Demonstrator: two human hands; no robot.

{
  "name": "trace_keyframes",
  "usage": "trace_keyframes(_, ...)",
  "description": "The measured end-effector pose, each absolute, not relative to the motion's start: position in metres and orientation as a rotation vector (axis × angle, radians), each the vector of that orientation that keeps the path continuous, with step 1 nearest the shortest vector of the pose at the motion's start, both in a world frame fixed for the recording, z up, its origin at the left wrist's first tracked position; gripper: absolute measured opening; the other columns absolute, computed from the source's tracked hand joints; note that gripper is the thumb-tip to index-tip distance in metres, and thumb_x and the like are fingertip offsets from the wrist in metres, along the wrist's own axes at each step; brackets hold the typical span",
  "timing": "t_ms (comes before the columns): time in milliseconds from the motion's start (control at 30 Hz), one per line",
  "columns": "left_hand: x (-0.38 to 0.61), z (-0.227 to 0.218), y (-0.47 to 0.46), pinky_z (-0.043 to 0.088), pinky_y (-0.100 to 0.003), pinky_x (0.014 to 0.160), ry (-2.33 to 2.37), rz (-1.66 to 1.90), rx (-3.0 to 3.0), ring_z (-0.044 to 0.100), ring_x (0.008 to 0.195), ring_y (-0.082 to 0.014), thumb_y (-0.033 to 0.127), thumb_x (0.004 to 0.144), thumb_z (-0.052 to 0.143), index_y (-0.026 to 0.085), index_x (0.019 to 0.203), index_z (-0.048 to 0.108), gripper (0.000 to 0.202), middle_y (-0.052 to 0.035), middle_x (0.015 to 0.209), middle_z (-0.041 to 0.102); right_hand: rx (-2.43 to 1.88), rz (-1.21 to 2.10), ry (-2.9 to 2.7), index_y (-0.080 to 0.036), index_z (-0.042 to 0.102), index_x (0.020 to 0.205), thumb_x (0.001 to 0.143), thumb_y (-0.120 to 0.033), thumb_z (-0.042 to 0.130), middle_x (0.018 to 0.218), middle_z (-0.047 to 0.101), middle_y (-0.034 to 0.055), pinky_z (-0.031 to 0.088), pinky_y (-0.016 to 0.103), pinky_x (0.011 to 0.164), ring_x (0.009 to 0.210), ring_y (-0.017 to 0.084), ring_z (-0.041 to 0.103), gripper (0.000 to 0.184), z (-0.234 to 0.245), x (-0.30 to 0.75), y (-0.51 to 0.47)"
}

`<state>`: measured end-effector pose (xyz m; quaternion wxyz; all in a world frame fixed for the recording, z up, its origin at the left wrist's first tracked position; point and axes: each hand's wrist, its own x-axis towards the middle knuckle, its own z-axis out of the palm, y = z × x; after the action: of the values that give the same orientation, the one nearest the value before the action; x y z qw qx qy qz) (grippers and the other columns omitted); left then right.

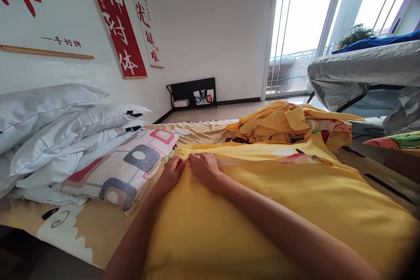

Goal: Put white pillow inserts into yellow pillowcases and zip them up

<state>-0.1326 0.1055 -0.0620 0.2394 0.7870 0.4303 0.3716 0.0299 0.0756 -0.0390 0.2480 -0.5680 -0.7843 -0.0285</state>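
A yellow duvet cover (262,201) lies spread over the bed in front of me. My left hand (172,174) grips its far left corner, fingers curled on the cloth edge. Close beside it, my right hand (204,167) presses on top of the same corner with its fingers curled down into the fabric. Both forearms stretch out across the yellow cloth. More of the yellow cloth is bunched up in a heap (285,124) at the far end of the bed.
White pillows (59,131) are stacked at the left against the wall, with a patterned pillow (127,170) beside my left hand. A grey covered table (361,74) stands at the right. A black rack (193,92) leans on the far wall near the glass doors (302,26).
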Motion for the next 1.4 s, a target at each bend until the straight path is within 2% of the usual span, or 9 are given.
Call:
trace_keyframes(100,-0.134,-0.067,0.11,0.041,-0.026,0.063,1.078,0.985,1.99,0.045,0.067,-0.0145,0.049,0.086,0.043,0.019,0.078,0.047,0.032,0.0003,0.072,0.048,-1.472,-0.226,-2.234,-0.017,0.066,0.09,0.089,-0.019,0.047,0.094,0.067,0.0097,0.036,0.031,0.083,0.094,0.021,0.057,0.019,-0.036,0.044,0.077)
trace_keyframes(233,-0.133,-0.077,0.114,0.041,-0.024,0.056,1.012,0.985,1.815,0.045,0.063,-0.0128,0.051,0.085,0.043,0.019,0.077,0.043,0.033,0.0011,0.071,0.046,-1.383,-0.459,-2.274,-0.015,0.063,0.096,0.09,-0.015,0.045,0.102,0.061,0.012,0.035,0.034,0.084,0.1,0.023,0.051,0.019,-0.036,0.058,0.082)
trace_keyframes(333,-0.132,-0.081,0.117,0.04,-0.024,0.056,1.014,1.008,1.751,0.043,0.063,-0.0127,0.051,0.082,0.048,0.02,0.073,0.041,0.033,0.0015,0.069,0.044,-1.213,-0.643,-2.341,-0.016,0.064,0.093,0.09,-0.012,0.046,0.098,0.061,0.0097,0.034,0.034,0.082,0.096,0.021,0.049,0.019,-0.037,0.062,0.086)
trace_keyframes(467,-0.131,-0.083,0.118,0.041,-0.024,0.059,1.019,1.029,1.701,0.043,0.066,-0.013,0.047,0.081,0.05,0.02,0.073,0.043,0.03,0.0007,0.072,0.046,-0.987,-0.66,-2.455,-0.016,0.065,0.089,0.092,-0.015,0.045,0.099,0.061,0.0088,0.033,0.035,0.085,0.097,0.02,0.048,0.02,-0.037,0.058,0.088)
trace_keyframes(700,-0.131,-0.086,0.117,0.038,-0.024,0.052,0.987,1.015,1.623,0.041,0.058,-0.0119,0.046,0.079,0.051,0.02,0.073,0.041,0.028,0.0024,0.067,0.043,-1.147,-0.548,-2.456,-0.013,0.067,0.083,0.09,-0.015,0.049,0.102,0.061,0.0117,0.035,0.035,0.083,0.102,0.021,0.048,0.019,-0.038,0.049,0.09)
trace_keyframes(900,-0.131,-0.086,0.122,0.036,-0.024,0.053,0.976,1.032,1.606,0.037,0.058,-0.011,0.047,0.074,0.053,0.02,0.068,0.04,0.031,0.0031,0.064,0.039,-1.052,-0.593,-2.471,-0.013,0.067,0.084,0.092,-0.022,0.048,0.101,0.061,0.011,0.034,0.036,0.084,0.099,0.021,0.049,0.023,-0.038,0.051,0.092)
trace_keyframes(1067,-0.13,-0.082,0.121,0.035,-0.025,0.053,0.984,1.059,1.603,0.037,0.06,-0.0116,0.046,0.072,0.054,0.02,0.065,0.042,0.03,0.0019,0.065,0.04,-0.998,-0.637,-2.54,-0.014,0.067,0.082,0.092,-0.016,0.045,0.099,0.061,0.0097,0.033,0.036,0.085,0.099,0.021,0.048,0.023,-0.036,0.059,0.084)
trace_keyframes(1400,-0.129,-0.081,0.117,0.033,-0.024,0.054,0.967,1.065,1.552,0.036,0.059,-0.0104,0.043,0.072,0.056,0.018,0.065,0.043,0.029,0.0031,0.063,0.039,-1.086,-0.556,-2.485,-0.013,0.065,0.086,0.09,-0.014,0.047,0.097,0.062,0.0094,0.035,0.033,0.082,0.095,0.02,0.049,0.019,-0.04,0.055,0.083)
